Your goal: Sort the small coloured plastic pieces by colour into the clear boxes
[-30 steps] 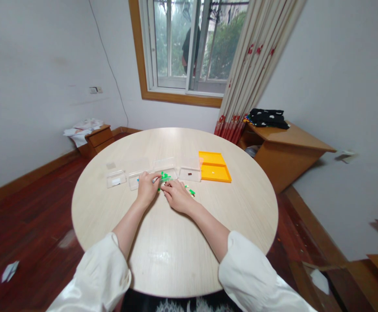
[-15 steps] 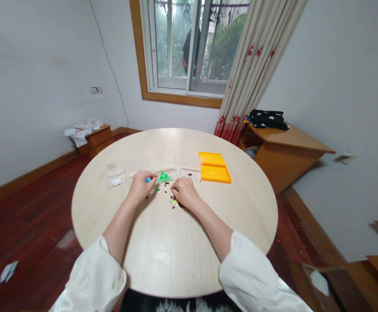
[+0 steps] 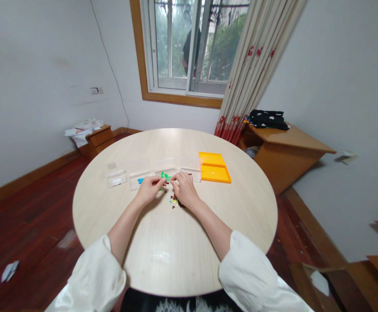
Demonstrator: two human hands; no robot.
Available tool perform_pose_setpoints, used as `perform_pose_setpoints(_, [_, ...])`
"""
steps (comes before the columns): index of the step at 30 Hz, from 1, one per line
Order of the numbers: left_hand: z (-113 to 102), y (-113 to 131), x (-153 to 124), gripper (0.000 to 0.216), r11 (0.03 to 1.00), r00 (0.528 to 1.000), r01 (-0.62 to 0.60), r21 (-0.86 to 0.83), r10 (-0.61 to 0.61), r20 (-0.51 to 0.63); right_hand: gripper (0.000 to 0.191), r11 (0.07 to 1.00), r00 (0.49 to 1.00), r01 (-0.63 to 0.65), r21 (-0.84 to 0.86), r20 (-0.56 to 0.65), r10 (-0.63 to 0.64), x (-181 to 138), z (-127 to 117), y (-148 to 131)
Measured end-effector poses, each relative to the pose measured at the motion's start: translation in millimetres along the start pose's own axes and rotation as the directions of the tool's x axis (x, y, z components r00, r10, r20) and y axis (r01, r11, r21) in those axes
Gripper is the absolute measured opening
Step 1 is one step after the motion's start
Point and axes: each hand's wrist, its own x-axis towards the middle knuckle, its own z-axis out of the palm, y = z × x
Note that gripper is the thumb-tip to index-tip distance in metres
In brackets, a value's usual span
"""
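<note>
**Both hands mid-table, over the small pieces; grip contents unconfirmed**

My left hand: thumb and index close together at the tips, near a few brown bits. Can't tell if something is pinched between them. My right hand: fingers bent, tips facing the left ones across a narrow gap. Can't tell whether it's grasping anything either; parts too small.

Loose pieces, brown, yellow and green: scattered on the round table, just beside and partly under my right hand.

Beyond my fingertips: green pieces at the middle clear case. Blue pieces sit in the left clear case, just past my left knuckles. Right clear case is behind my right hand, one brown piece showing. Orange-yellow case next to it, open, small white piece inside. Far left: smallest clear case, white item in it.
</note>
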Motion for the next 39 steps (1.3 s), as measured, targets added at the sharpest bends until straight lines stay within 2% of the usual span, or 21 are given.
perform_pose_setpoints(11, [2.7,2.1,-0.4,0.034,0.984,0.994,0.093,-0.155,-0.082,0.074,0.009,0.996,0.997,0.066,0.056,-0.054,-0.063,-2.2,0.2,-3.1])
perform_pose_setpoints(19, [3.2,0.8,-0.4,0.033,0.935,0.987,0.161,-0.316,-0.148,0.065,0.014,0.986,0.993,0.092,0.137,-0.091,-0.080,-1.8,0.0,-3.7])
perform_pose_setpoints(22, [5.2,-5.0,3.1,0.032,0.928,0.985,0.167,-0.333,-0.171,0.017,0.015,0.987,0.991,0.088,0.138,-0.116,-0.072,-1.3,0.6,-2.9])
perform_pose_setpoints(25, [5.0,-11.6,9.2,0.027,0.970,0.979,0.117,-0.212,-0.148,-0.137,0.016,0.989,0.990,0.075,0.124,-0.126,-0.060,-0.9,1.2,-0.7])
perform_pose_setpoints(28, [1.1,-15.6,14.0,0.020,0.994,0.964,0.048,0.102,-0.019,-0.267,0.018,0.993,0.993,0.060,0.102,-0.105,-0.049,-0.9,2.8,1.8])
perform_pose_setpoints(30, [-1.9,-16.7,14.9,0.016,0.965,0.958,0.021,0.261,0.055,-0.280,0.020,0.995,0.997,0.050,0.091,-0.071,-0.043,-1.5,4.6,2.2])
perform_pose_setpoints(32, [-3.6,-17.4,14.5,0.015,0.939,0.958,0.006,0.344,0.093,-0.270,0.021,0.995,0.999,0.048,0.090,-0.022,-0.046,-2.9,6.9,0.8])
perform_pose_setpoints(39, [-2.3,-23.0,13.7,0.020,0.881,0.970,-0.018,0.473,0.131,-0.207,0.023,0.989,0.979,0.125,0.084,0.154,-0.137,-9.2,15.0,-11.3])
